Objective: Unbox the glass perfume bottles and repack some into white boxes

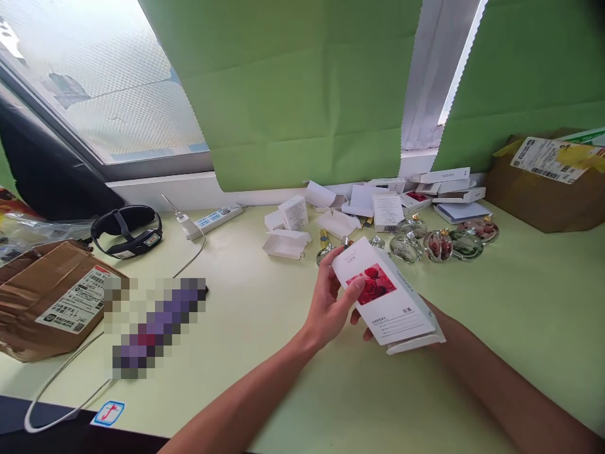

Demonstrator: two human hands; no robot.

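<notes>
Above the pale green table I hold a white carton printed with red roses, tilted, its open flap at the lower right. My left hand grips its left edge, thumb on the rose picture. My right hand is mostly hidden behind the carton and supports it from underneath. Just beyond the carton lie several round glass perfume bottles and several small white boxes, some open.
A brown parcel with a label sits at the left, a black headband device and a white power strip behind it, with a white cable trailing forward. Another cardboard box stands at the right back. Green paper covers the window.
</notes>
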